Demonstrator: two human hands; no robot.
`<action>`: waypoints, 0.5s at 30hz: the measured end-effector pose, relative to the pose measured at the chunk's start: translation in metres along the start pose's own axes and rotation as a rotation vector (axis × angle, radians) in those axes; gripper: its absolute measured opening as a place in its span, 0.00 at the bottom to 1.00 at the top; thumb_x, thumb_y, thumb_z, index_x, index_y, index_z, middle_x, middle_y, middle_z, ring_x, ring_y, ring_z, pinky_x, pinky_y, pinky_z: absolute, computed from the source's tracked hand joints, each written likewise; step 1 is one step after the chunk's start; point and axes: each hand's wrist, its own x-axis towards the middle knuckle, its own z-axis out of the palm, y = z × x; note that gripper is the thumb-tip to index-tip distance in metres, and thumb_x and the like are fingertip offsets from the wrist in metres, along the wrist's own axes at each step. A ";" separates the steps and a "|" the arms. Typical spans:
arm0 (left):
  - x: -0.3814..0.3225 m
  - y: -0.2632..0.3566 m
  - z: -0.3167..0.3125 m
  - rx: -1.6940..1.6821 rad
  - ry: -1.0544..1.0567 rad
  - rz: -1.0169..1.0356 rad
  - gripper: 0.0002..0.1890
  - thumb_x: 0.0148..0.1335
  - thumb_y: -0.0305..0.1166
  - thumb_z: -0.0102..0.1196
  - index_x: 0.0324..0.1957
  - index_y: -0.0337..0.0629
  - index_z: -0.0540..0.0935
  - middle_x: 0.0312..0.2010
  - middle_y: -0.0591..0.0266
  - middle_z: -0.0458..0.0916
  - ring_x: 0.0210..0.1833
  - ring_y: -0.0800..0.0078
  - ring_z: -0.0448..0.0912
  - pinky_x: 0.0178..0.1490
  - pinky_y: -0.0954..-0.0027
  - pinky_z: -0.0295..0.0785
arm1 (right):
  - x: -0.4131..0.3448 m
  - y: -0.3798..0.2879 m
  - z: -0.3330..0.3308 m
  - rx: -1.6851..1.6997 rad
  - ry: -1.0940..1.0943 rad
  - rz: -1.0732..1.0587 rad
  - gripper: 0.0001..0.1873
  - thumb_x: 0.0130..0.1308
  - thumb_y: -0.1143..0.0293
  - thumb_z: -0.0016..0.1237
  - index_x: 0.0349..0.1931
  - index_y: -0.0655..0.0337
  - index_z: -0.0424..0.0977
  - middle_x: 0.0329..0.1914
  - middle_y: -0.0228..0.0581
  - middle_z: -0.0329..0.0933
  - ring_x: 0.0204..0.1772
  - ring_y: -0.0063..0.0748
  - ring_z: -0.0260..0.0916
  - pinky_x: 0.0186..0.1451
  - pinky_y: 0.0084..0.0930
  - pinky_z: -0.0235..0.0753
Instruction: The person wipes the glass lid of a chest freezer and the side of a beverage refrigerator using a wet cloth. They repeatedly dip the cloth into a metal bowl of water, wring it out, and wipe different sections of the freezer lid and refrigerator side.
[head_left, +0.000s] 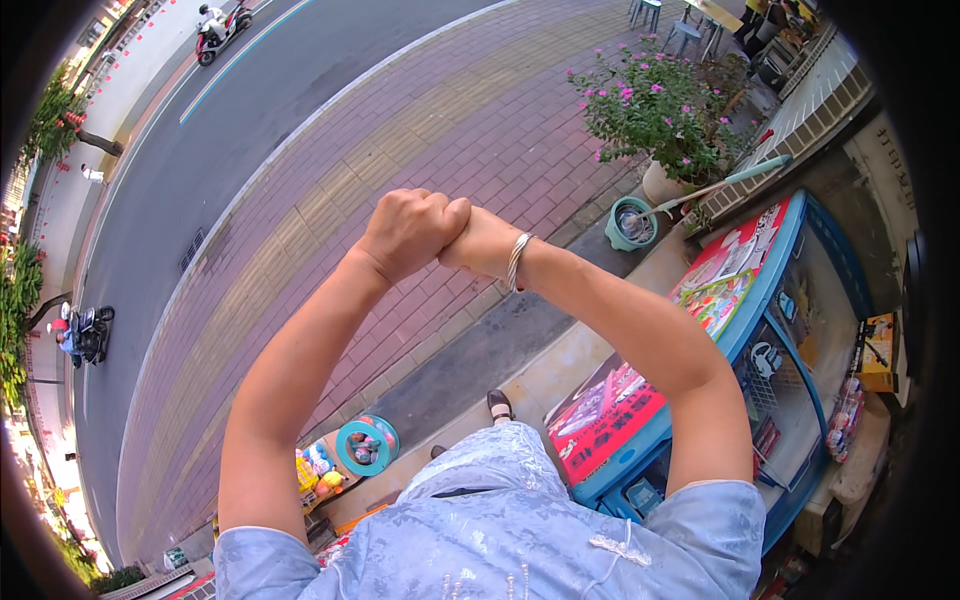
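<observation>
My left hand (411, 231) and my right hand (484, 244) are clasped together in front of me, with both arms stretched forward and bent at the elbows. The left hand's fingers are curled against the right hand. Most of the right hand's fingers are hidden where the two meet, so their pose cannot be told. A twisted silver bangle (517, 262) circles my right wrist. No tool or other object shows between the hands. Beneath them lies a sidewalk of reddish paving bricks (480, 161). My pale blue patterned dress (480, 469) and a dark shoe (499, 405) appear below.
A blue-framed display case (780, 322) stands at my right. Beyond it are a potted flowering plant (656, 101) and a teal bucket (631, 225) holding a long-handled mop (712, 187). A turquoise tub of balls (367, 446) sits left of my feet. Motor scooters (86, 334) are on the road.
</observation>
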 end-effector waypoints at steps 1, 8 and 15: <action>0.003 -0.001 0.002 0.012 -0.022 -0.019 0.06 0.46 0.29 0.56 0.22 0.46 0.71 0.15 0.66 0.73 0.20 0.68 0.78 0.23 0.68 0.72 | 0.002 0.000 0.000 -0.104 0.079 -0.019 0.03 0.52 0.76 0.51 0.25 0.60 0.71 0.19 0.34 0.70 0.22 0.28 0.66 0.22 0.29 0.63; 0.042 -0.008 0.023 0.019 -0.226 -0.210 0.00 0.52 0.28 0.56 0.27 0.45 0.79 0.19 0.59 0.81 0.23 0.63 0.81 0.25 0.65 0.74 | 0.024 0.008 -0.026 -0.636 0.473 -0.044 0.17 0.57 0.68 0.53 0.46 0.62 0.67 0.35 0.54 0.81 0.44 0.50 0.80 0.42 0.39 0.78; 0.064 -0.008 0.056 -0.346 -0.272 -0.571 0.10 0.52 0.28 0.60 0.37 0.40 0.77 0.28 0.52 0.83 0.33 0.59 0.83 0.34 0.62 0.76 | 0.035 0.021 -0.065 -1.050 0.586 -0.244 0.19 0.55 0.71 0.56 0.44 0.61 0.62 0.33 0.47 0.82 0.39 0.53 0.81 0.40 0.44 0.78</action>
